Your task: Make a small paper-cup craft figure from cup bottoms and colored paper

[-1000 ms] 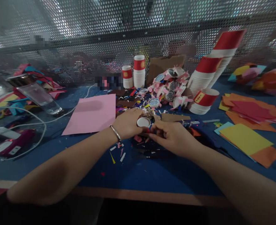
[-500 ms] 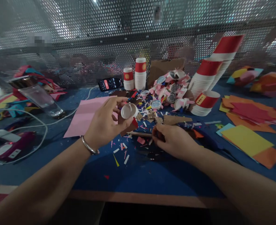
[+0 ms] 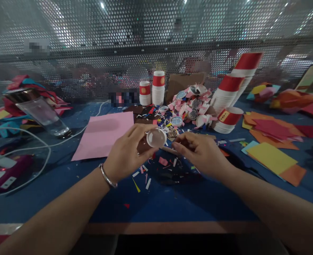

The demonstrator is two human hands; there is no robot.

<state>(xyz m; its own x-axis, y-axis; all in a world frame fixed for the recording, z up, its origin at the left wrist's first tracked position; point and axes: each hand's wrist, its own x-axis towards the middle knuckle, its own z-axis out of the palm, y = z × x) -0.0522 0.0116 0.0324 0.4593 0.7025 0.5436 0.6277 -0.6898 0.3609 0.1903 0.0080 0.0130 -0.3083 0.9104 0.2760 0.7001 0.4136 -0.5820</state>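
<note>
My left hand (image 3: 130, 150), with a silver bangle at the wrist, pinches a small round white paper cup piece (image 3: 156, 138) between thumb and fingers. Its rimmed, shallow side faces me. Just to the right, my right hand (image 3: 199, 150) is closed, thumb against fingers, and anything in its grip is too small to make out. A thin brown strip (image 3: 169, 151) lies beneath the fingertips of that hand. Paper scraps (image 3: 163, 161) in pink, white and yellow are scattered on the blue table under both hands.
Behind my hands is a pile of decorated cup pieces (image 3: 193, 102). Stacked paper cups (image 3: 229, 88) lean at the right, and more paper cups (image 3: 158, 88) stand at the back. Pink paper (image 3: 103, 136), a clear bottle (image 3: 43, 113) and a white cable lie left; coloured sheets (image 3: 272, 157) lie right.
My left hand has moved right and slightly down with the cup piece, turning its shallow side more toward me. My right hand has stayed close by, its fingers now nearer the piece.
</note>
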